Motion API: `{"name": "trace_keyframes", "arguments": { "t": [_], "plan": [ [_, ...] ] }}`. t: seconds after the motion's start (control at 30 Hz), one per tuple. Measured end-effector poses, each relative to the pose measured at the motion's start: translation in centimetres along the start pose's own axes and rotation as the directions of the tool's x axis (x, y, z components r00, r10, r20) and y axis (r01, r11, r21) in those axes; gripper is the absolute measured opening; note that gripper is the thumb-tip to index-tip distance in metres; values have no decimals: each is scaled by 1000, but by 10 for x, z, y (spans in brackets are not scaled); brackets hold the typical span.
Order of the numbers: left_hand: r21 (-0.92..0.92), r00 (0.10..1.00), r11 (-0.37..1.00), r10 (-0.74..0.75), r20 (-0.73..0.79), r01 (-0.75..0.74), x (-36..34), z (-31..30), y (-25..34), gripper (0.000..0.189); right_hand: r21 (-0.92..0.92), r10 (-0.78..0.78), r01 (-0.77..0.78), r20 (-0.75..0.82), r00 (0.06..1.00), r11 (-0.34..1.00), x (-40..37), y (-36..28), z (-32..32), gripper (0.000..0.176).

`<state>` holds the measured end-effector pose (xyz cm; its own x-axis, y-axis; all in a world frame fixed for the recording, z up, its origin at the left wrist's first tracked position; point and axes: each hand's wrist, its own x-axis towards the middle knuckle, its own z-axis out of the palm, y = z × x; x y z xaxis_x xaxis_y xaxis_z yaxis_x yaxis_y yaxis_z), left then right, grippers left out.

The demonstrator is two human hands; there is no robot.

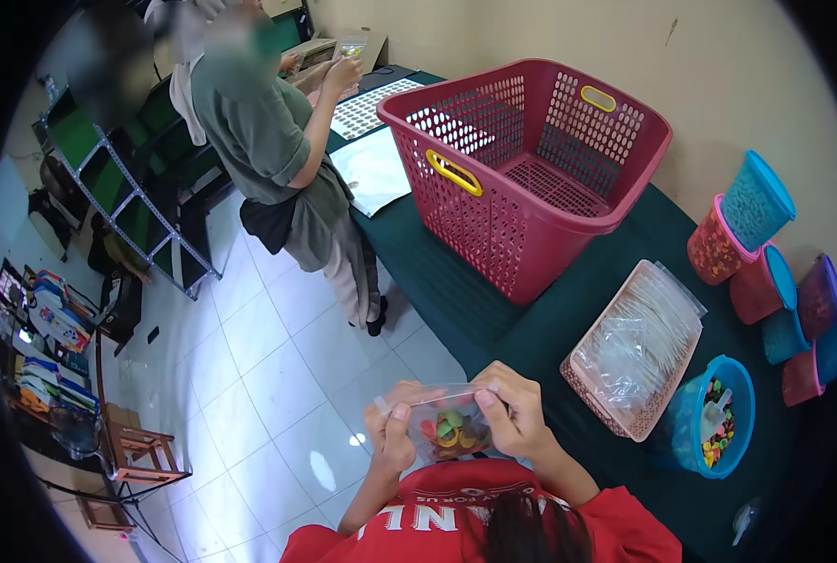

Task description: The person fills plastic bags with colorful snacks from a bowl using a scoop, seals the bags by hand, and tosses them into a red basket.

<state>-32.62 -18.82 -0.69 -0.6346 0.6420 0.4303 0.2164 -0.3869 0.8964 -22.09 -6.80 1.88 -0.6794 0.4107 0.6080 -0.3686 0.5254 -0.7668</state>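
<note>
Between my two hands is a clear plastic bag (451,429) with green, red, yellow and brown pieces in its lower part. My left hand (395,432) pinches its upper left corner, thumb in front. The upper right corner is pinched between thumb and fingers of my right hand (512,410). The bag's top edge is stretched between them, in front of my red shirt. To the right, a pink basket (583,387) holds a stack of clear plastic bags (644,342). Beside it stands a blue tub (689,460) with colourful pieces and a clear scoop (716,413).
A large maroon basket (531,225) stands on the green-covered table (475,324). Lidded tubs (754,202) line the right side. A co-worker (259,131) stands at the table's far left, holding a small bag (350,49). A spoon (744,522) lies near the lower right.
</note>
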Motion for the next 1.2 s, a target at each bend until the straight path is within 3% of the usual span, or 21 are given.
{"name": "trace_keyframes", "arguments": {
  "t": [0.07, 0.17, 0.2, 0.23, 0.3, 0.37, 0.43, 0.5, 0.53, 0.6, 0.63, 0.7, 0.77, 0.83, 0.9, 0.97, 1.03, 1.07, 1.13, 1.17, 1.2],
  "plan": [
    [-6, 997, 998, -64, -51, 63, 3, 3, -5, 41, -118, -7, 6, -14, 1000, 993, 7, 6, -1, 13],
    [39, 981, 989, -139, -134, 145, 18, 2, -13, 41, -91, 48, -43, 52, 997, 995, 24, 16, -11, 9],
    [50, 998, 997, -60, -8, 60, 28, -4, -16, 44, -22, 164, -163, 126, 978, 986, 29, 15, -19, 9],
    [48, 993, 999, 18, 121, -24, 37, -6, -18, 48, -20, 167, -165, 116, 979, 986, 36, 11, -27, 9],
    [59, 991, 992, 105, 82, -110, 55, 8, -17, 48, -23, 169, -168, 77, 983, 986, 50, 3, -46, 18],
    [68, 980, 978, 192, 44, -195, 68, 16, -20, 49, -15, -70, 68, -301, 951, 998, 60, 7, -71, 23],
    [-20, 983, 984, 173, -67, -175, 80, 16, -27, 54, 119, -195, 332, -611, 767, 936, 73, 5, -94, 31],
    [-16, 985, 987, 158, -72, -160, 87, 11, -34, 48, -51, -357, 449, -688, 632, 892, 84, 5, -117, 35],
    [18, 988, 993, 116, -97, -115, 88, 10, -36, 44, -68, -360, 442, -696, 622, 895, 86, 13, -126, 35],
    [20, 989, 997, 71, -130, -69, 88, 13, -38, 30, -298, -347, 196, -634, 691, 934, 89, 31, -141, 34],
    [12, 992, 998, 62, -111, -61, 87, 15, -38, 30, -334, -259, 82, -531, 807, 939, 90, 32, -147, 34],
    [44, 997, 999, 2, -76, 1, 83, 19, -37, 26, -561, -172, -84, -387, 906, 823, 91, 29, -151, 35],
    [41, 999, 999, -23, -37, 24, 78, 19, -38, 23, -547, -151, -123, -429, 890, 828, 73, 36, -155, 39],
    [41, 999, 998, -42, -5, 42, 73, 17, -40, 19, -359, 36, -334, -632, 774, 871, 44, 44, -165, 35],
    [6, 998, 998, -56, -17, 56, 68, 16, -43, 13, -287, 218, -568, -719, 660, 772, 8, 61, -183, 33],
    [3, 996, 996, -90, 1, 90, 63, 17, -42, 13, -513, 261, -732, -708, 656, 449, -44, 91, -202, 37],
    [2, 993, 993, -119, 17, 119, 57, 18, -41, 13, -554, 425, -833, -759, 494, -20, -91, 106, -199, 49],
    [19, 990, 992, -129, 54, 128, 54, 18, -41, 12, -547, 418, -837, -766, 487, -27, -107, 108, -194, 49],
    [28, 985, 991, -136, 102, 134, 48, 22, -42, 12, -452, 518, -889, -779, 353, -73, -130, 105, -185, 62],
    [24, 977, 986, -166, 137, 164, 44, 25, -43, 12, -442, 512, -893, -787, 344, -79, -139, 102, -182, 62],
    [22, 965, 981, -196, 173, 195, 41, 28, -44, 11, -399, 510, -916, -783, 355, 26, -146, 98, -179, 64]
  ]
}}
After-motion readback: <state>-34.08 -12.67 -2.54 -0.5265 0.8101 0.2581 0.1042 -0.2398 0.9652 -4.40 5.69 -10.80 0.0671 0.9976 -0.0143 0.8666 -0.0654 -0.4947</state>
